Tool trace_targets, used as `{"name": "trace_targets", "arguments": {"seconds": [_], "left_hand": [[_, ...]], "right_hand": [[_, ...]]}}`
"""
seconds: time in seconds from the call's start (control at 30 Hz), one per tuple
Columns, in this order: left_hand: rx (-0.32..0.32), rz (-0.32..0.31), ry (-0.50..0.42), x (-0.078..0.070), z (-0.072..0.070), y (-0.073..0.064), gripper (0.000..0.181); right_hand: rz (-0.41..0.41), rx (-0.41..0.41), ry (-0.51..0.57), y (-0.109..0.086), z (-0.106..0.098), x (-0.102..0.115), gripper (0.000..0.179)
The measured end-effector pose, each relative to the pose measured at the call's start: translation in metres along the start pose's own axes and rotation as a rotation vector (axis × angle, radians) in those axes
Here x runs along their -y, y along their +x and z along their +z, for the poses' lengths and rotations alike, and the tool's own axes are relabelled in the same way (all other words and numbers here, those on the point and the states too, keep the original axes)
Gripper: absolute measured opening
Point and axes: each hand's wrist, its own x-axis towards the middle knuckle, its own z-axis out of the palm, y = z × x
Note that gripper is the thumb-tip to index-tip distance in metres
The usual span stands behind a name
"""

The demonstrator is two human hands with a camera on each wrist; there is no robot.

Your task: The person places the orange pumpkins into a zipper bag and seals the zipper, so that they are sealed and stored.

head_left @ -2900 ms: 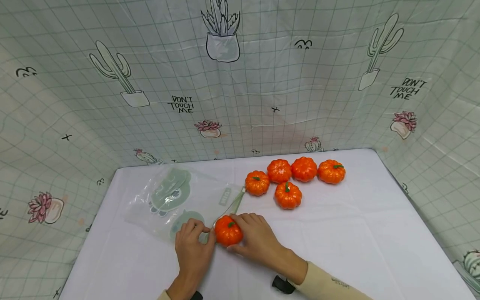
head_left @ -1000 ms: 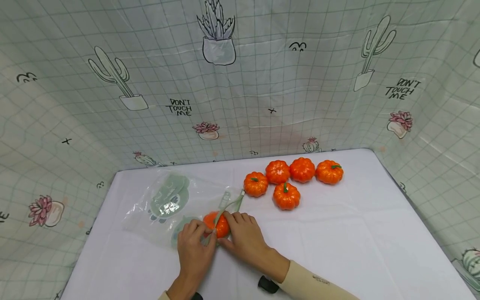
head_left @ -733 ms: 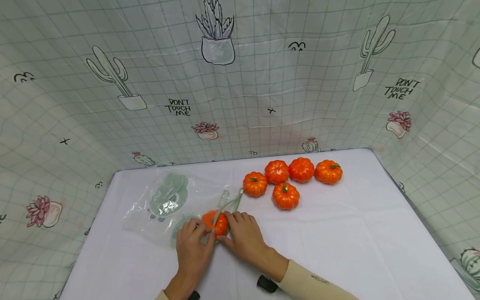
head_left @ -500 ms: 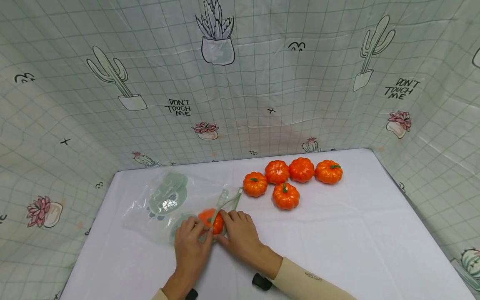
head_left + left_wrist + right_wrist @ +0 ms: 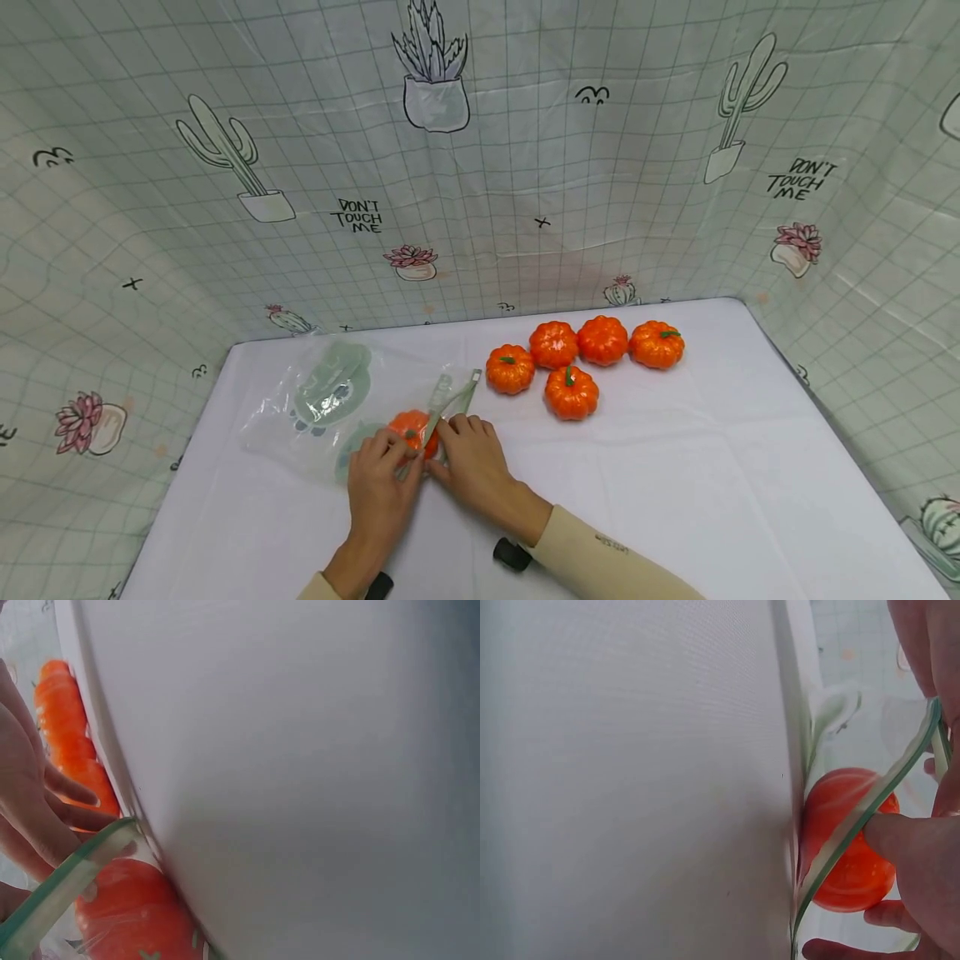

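A clear plastic bag (image 5: 300, 442) with green animal prints lies flat on the table's left half. Its green-edged mouth (image 5: 841, 838) stands partly raised. My left hand (image 5: 380, 487) pinches the near side of that mouth. One small orange toy pumpkin (image 5: 411, 427) sits mostly inside the bag, under the clear film. My right hand (image 5: 474, 462) is at the mouth, thumb and fingers around the pumpkin's right end. The right wrist view shows the thumb (image 5: 896, 844) against it. In the left wrist view, film covers part of the pumpkin (image 5: 139, 911). Some fingertips are hidden.
Several more orange pumpkins stand at the back middle, including a front one (image 5: 572, 393) and a rightmost one (image 5: 657, 345). A white cloth covers the table (image 5: 675, 483). Patterned fabric (image 5: 495, 167) rises behind it and at both sides.
The pumpkin has gone left from outside the mouth to mostly under the bag's film, with my right hand following it. My left hand keeps its pinch on the bag's edge.
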Motion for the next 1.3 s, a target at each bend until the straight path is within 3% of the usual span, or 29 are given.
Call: {"name": "trace_targets", "arguments": {"seconds": [0.17,0.57,0.93,1.3], "left_hand": [[0.01,-0.006,0.006,-0.002,0.001,0.001,0.026],[-0.005,-0.011,0.001,-0.001,0.001,0.002,0.027],[-0.005,-0.039,-0.02,-0.003,-0.001,0.003,0.028],[0.001,-0.048,-0.013,-0.002,0.0,0.002,0.029]], "right_hand": [[-0.003,0.004,0.009,0.001,0.001,-0.002,0.047],[0.047,0.066,0.048,-0.01,-0.02,-0.026,0.066],[0.137,-0.034,0.14,-0.026,-0.059,-0.068,0.061],[0.26,-0.144,0.111,-0.034,-0.084,-0.119,0.058]]}}
